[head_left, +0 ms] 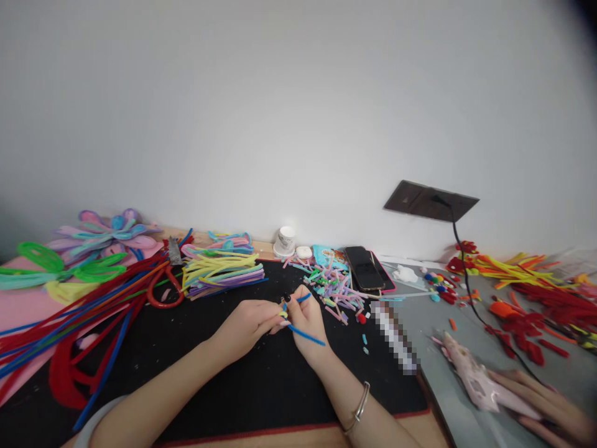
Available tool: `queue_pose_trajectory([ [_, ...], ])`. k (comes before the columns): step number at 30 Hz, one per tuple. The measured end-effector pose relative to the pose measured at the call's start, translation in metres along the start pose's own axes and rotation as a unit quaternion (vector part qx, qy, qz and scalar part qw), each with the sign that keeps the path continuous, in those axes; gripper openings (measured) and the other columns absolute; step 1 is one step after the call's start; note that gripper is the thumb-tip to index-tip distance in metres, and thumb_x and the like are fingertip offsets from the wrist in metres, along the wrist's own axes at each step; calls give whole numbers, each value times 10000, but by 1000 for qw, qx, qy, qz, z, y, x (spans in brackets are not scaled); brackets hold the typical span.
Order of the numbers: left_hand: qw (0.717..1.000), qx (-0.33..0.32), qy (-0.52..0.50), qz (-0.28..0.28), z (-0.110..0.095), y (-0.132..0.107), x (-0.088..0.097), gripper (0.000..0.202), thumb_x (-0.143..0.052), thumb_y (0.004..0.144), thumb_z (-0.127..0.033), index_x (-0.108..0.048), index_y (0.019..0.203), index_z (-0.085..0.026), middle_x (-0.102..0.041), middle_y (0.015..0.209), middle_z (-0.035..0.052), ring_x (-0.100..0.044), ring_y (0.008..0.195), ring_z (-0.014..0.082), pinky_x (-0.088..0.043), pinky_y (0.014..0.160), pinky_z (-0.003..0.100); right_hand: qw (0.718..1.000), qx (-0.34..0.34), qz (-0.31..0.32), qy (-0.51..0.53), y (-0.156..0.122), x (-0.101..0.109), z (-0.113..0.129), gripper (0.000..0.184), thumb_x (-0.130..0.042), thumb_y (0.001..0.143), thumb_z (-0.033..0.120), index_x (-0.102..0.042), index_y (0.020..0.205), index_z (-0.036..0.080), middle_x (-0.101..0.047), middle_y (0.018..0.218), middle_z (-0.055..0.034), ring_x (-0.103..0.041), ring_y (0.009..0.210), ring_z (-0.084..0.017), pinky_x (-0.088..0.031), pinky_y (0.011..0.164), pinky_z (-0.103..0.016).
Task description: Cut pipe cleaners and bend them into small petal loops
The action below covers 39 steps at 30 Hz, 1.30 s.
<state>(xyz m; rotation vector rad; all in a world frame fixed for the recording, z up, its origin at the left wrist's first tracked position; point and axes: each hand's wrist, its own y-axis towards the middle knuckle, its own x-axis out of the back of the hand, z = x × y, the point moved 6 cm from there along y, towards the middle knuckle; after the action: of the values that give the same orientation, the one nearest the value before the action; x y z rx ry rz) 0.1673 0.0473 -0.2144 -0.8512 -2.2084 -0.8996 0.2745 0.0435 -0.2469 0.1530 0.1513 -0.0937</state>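
Observation:
My left hand (249, 323) and my right hand (305, 320) meet over the black mat (224, 373), fingers pinched together on a blue pipe cleaner (305, 335). One end of it pokes up near my right fingertips and the other runs down to the right past my right wrist. A small yellow bit shows between the fingertips. A silver bracelet (358, 407) sits on my right wrist.
Long red and blue pipe cleaners (69, 323), red-handled scissors (163, 289), a yellow and purple bundle (221, 274) lie left. Cut pastel pieces (333, 286), two phones (368, 267), a small cup (285, 239) sit behind. Another person's hand (543, 404) rests by a pink glue gun (471, 376) at right.

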Motion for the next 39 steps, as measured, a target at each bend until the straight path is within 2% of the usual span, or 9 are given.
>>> queue_pose_trajectory([
  [9,1000,-27,13,-8,-3,1,0,390,-325,937,-272,-491,600,-167,-517,594,-22,-469,599,101,-330,617,212,1000,0,-14,14,-1,-2,2,220,-517,816,339,-391,693,207,-475,560,61,-390,434,-83,-298,430,-211],
  [15,998,-50,36,-24,-7,0,1,396,-327,935,-266,-505,597,-161,-525,591,-11,-467,590,108,-329,611,223,1000,3,-23,9,-2,-3,4,246,-528,817,352,-385,679,207,-444,548,69,-408,455,-85,-328,452,-212],
  [17,999,-26,12,-34,-5,0,3,402,-339,929,-272,-510,583,-158,-520,581,-13,-464,581,105,-328,597,220,999,-9,-20,27,-2,-3,5,257,-547,808,367,-388,686,206,-455,548,69,-414,448,-82,-336,443,-207],
  [19,998,28,-35,-49,1,0,6,399,-362,916,-286,-523,575,-157,-522,568,-18,-468,566,102,-330,576,212,998,-28,5,52,-1,-5,6,250,-568,799,375,-406,711,205,-488,566,63,-446,454,-84,-364,442,-206],
  [22,983,125,-110,-78,14,0,11,380,-374,900,-310,-559,607,-154,-556,586,-20,-489,574,105,-346,575,206,995,-40,70,65,1,-9,11,207,-577,805,361,-457,770,196,-551,630,35,-515,495,-96,-438,479,-225],
  [24,972,168,-140,-90,20,0,13,375,-371,894,-327,-571,628,-153,-563,599,-24,-478,570,105,-347,571,206,994,-33,87,51,3,-9,13,191,-559,821,358,-476,782,190,-575,655,15,-544,513,-106,-471,500,-245],
  [31,961,206,-158,-96,24,1,10,370,-396,862,-360,-551,597,-153,-466,527,-41,-377,509,93,-286,509,206,1000,-7,22,-12,6,1,10,216,-512,836,399,-487,767,195,-571,602,8,-534,474,-120,-482,476,-262],
  [35,947,237,-199,-85,30,-2,5,369,-398,861,-389,-541,614,-156,-336,454,-70,-283,431,74,-207,442,200,999,-17,39,28,7,0,9,254,-496,833,427,-522,765,184,-576,632,-10,-512,474,-114,-467,459,-255],
  [39,920,248,-290,-83,36,-4,-1,375,-417,848,-449,-532,643,-157,-281,433,-86,-237,403,64,-164,412,195,991,-25,93,97,6,-2,14,216,-523,809,374,-561,845,164,-585,663,-23,-519,511,-118,-456,453,-244],
])
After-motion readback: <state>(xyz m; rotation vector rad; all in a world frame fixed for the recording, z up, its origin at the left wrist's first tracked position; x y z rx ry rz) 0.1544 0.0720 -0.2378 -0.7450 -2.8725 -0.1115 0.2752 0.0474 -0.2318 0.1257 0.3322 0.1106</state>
